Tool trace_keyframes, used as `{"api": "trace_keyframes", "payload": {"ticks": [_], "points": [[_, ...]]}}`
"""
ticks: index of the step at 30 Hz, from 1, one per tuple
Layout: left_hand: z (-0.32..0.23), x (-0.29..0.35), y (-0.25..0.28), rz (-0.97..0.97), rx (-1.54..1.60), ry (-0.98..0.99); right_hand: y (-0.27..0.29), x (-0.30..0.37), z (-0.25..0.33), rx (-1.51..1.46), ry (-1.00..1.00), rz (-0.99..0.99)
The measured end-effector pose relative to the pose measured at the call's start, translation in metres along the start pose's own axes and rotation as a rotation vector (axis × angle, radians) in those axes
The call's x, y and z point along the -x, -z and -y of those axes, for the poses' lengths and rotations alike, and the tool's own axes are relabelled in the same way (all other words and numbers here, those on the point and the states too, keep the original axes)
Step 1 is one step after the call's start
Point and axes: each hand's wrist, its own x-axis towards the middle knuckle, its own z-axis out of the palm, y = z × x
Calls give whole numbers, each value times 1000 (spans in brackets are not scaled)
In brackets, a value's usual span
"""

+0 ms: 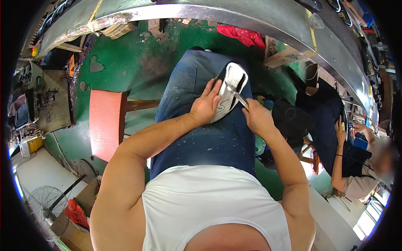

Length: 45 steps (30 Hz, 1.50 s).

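Observation:
Across my thighs in blue jeans lies what looks like a shoe upper [222,109], white with black parts, its rounded white end pointing away from me. My left hand [205,104] grips its left side, fingers bent over the edge. In my right hand [258,119] is a slim metal hand tool [237,96] with a pale handle; its exact kind is hard to make out. The tool's tip touches or lies just over the white part near the far end. My palms hide some of the shoe upper and most of the handle.
A metal-edged workbench [201,14] curves across the far side. Left of my legs stands a reddish stool [106,123]; a fan [47,209] is at lower left. A red cloth [240,35] lies beneath the bench. Close on my right sits another person [326,108], hands at work.

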Motion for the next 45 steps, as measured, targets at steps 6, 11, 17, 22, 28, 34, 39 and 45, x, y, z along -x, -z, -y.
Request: {"api": "trace_keyframes", "payload": {"ticks": [6, 11, 17, 22, 28, 34, 39, 45], "points": [[-17, -18, 32, 389, -229, -1, 31, -11, -28, -593, -370, 563], [-26, -31, 39, 477, -309, -32, 45, -15, -7, -467, -221, 216], [-20, -21, 43, 447, -267, -50, 2, -31, -18, -217, -37, 63], [-4, 15, 34, 244, 168, 291, 5, -2, 1, -361, -94, 162], [-28, -4, 65, 573, 2, 383, -7, 16, -8, -474, -235, 310], [-72, -42, 144, 61, -3, -230, -64, 68, -19, -983, -243, -180], [-100, -98, 130, 57, 552, -153, -47, 60, -8, -999, -303, -234], [-9, -94, 36, 447, 485, 315, 4, 56, 2, -797, -351, 73]]}}
